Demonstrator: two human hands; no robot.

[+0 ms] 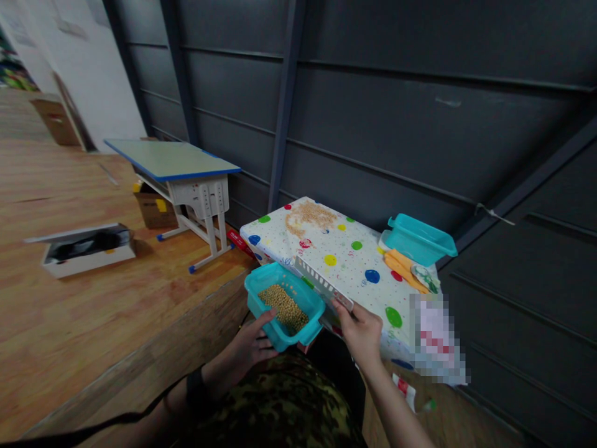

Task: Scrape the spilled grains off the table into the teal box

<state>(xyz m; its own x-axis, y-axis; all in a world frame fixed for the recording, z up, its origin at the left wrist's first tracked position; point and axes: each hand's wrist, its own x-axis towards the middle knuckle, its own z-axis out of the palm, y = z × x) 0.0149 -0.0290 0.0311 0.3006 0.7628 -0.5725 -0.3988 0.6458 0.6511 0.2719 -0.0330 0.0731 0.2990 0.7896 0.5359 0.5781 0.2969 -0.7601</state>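
Observation:
My left hand [258,339] grips the near left side of a teal plastic container [261,274], thumb over the rim. Inside lies a heap of soybeans [286,306]. The container is held at the near edge of a table with a white, dotted tablecloth [321,270]. My right hand [358,323] is closed on the near end of a flat, light-coloured strip with a row of slots [321,283]; its exact kind I cannot make out. The strip lies along the table edge, beside the container's right rim. Farther back on the cloth, more soybeans [313,214] are spread in a patch.
At the table's right end stand a second teal container [420,239], an orange cloth [403,267] and a pixelated patch. A dark panelled wall [373,124] runs behind. To the left are a desk [177,158] and a white box [88,252] on the floor.

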